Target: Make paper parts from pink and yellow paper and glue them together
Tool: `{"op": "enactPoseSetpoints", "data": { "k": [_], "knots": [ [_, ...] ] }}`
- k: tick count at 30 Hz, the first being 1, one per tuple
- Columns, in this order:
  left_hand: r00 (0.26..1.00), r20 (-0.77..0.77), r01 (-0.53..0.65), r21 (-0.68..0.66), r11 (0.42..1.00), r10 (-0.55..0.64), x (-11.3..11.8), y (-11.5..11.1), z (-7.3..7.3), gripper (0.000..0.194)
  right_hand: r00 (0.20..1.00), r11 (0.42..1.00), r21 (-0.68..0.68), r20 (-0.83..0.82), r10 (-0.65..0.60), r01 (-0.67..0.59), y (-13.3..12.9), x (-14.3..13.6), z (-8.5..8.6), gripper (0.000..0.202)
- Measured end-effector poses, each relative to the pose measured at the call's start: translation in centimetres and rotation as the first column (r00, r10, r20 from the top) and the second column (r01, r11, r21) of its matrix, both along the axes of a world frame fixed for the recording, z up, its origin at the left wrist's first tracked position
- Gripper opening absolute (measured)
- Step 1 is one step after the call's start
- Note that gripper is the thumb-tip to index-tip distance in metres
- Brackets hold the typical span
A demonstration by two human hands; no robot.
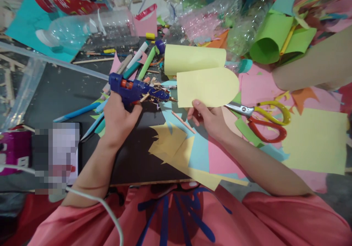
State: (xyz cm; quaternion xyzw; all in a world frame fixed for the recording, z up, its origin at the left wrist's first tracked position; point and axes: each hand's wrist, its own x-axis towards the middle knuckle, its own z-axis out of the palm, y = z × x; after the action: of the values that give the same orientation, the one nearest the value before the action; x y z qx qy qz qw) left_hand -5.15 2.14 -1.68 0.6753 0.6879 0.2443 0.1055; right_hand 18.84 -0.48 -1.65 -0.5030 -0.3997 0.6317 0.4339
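Observation:
My left hand (118, 117) is closed round a blue hot glue gun (132, 88), with a long clear glue stick (55, 60) running out of its back end. Bits of wood shavings cling about the gun's nozzle, which points at the left edge of a yellow paper piece (209, 86). That piece has a straight left side and a rounded right end. My right hand (205, 117) pinches its lower edge between thumb and fingers. Just behind it lies a rolled yellow paper tube (195, 58). Scissors (258, 114) with yellow and red handles lie right of my right hand.
Clear plastic bottles (90, 25) lie across the back. Several markers (147, 63) are on the dark board (132, 150), left of centre. A phone (66, 150) is at left, near a white cable (101, 202). Another person's arm (310, 66) reaches in from the right, by green paper rolls (272, 36).

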Motion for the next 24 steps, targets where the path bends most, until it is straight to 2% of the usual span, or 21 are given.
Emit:
{"op": "enactPoseSetpoints", "data": {
  "k": [10, 20, 24],
  "knots": [
    [0.999, 0.036, 0.010, 0.020, 1.000, -0.011, -0.31, 0.29, -0.30, 0.037, 1.000, 1.000, 0.002, 0.018, 0.021, -0.021, -0.01, -0.12, 0.24, 0.056],
    [0.998, 0.021, -0.058, 0.003, 0.998, 0.058, -0.80, 0.56, -0.73, 0.027, 0.998, 0.999, 0.014, -0.027, 0.053, -0.053, -0.16, -0.07, 0.29, 0.054],
    [0.998, 0.044, -0.051, 0.019, 0.999, 0.050, -0.71, 0.56, -0.54, 0.025, 0.998, 0.998, -0.009, -0.027, 0.055, -0.055, -0.20, 0.01, 0.25, 0.053]
  ]
}}
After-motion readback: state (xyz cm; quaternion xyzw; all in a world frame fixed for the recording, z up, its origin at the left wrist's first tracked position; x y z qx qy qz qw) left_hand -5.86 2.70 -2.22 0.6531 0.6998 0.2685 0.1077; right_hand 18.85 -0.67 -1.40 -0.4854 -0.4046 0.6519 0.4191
